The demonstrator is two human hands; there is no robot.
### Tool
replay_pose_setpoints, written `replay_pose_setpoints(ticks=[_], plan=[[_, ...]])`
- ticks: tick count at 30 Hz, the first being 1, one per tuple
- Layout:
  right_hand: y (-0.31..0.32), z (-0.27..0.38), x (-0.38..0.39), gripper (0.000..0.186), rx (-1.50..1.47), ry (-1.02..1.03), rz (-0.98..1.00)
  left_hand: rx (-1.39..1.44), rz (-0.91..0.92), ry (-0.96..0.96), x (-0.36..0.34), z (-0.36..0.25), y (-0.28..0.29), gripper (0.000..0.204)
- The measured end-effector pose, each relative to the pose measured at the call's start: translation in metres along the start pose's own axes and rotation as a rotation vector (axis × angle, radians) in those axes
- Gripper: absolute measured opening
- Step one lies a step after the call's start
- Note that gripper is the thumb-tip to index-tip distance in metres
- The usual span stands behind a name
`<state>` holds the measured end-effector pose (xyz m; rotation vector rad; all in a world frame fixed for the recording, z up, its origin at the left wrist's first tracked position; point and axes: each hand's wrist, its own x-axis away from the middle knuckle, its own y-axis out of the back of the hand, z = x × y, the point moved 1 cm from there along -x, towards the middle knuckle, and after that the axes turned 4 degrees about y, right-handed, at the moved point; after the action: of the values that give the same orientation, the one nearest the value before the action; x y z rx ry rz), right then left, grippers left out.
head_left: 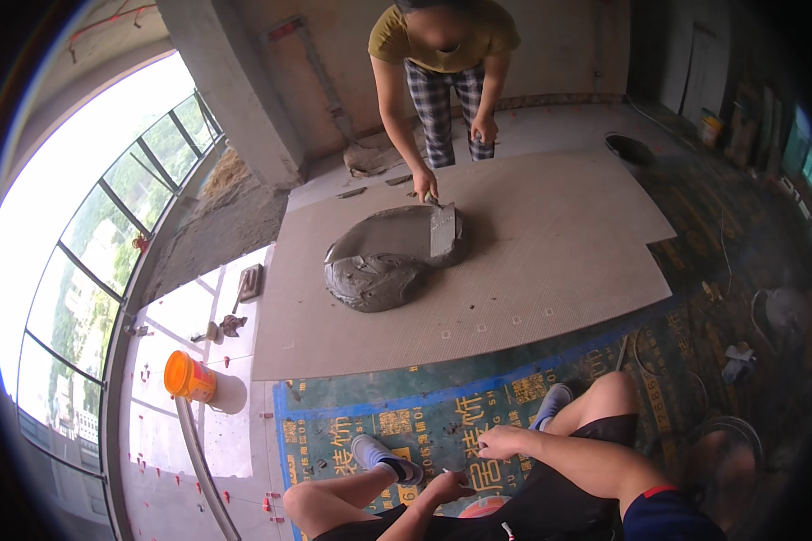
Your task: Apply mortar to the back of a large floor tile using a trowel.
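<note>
My left hand [447,487] is low in the middle, fingers curled round something small I cannot make out. My right hand [501,442] hangs curled above the green printed floor covering [325,392], its contents unclear. Ahead, a large beige tile [559,252] lies flat, bearing a mound of wet grey mortar [365,275]. A co-worker [442,45] bends over it from the far side, one hand [424,185] on a flat trowel [444,230] at the mound's edge.
An orange bucket [189,379] stands on white floor tiles [198,451] at left, near a long curved strip [203,464] and small tools [230,325]. A railed opening [90,261] runs along the left. A concrete column [226,90] stands behind; cables and dark clutter [740,361] lie at right.
</note>
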<state>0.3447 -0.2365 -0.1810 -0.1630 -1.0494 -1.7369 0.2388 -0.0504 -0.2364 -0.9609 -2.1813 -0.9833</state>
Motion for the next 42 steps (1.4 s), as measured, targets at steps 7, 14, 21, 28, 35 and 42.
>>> replay_pose_setpoints(ticks=[7,14,21,28,35,42], plan=[[-0.004,-0.005,-0.007,0.033,0.018,0.015,0.002,0.033,-0.020,0.013,0.003,0.004,-0.001,0.047],[-0.001,-0.001,-0.003,0.035,0.021,0.045,-0.041,0.032,0.046,0.061,0.004,0.001,0.001,0.039],[0.001,-0.006,-0.002,0.035,0.013,0.043,-0.047,0.071,-0.510,0.017,0.022,-0.024,0.024,0.038],[0.002,-0.007,-0.005,0.033,0.046,0.014,0.016,0.229,-1.021,-0.320,0.134,-0.156,0.108,0.037],[0.009,-0.007,-0.006,0.030,-0.012,-0.011,-0.023,0.470,-0.955,-0.946,0.202,-0.241,0.125,0.036],[-0.006,-0.034,-0.024,0.032,-0.015,-0.081,0.035,0.313,-0.516,-1.108,0.254,-0.289,0.137,0.027]])
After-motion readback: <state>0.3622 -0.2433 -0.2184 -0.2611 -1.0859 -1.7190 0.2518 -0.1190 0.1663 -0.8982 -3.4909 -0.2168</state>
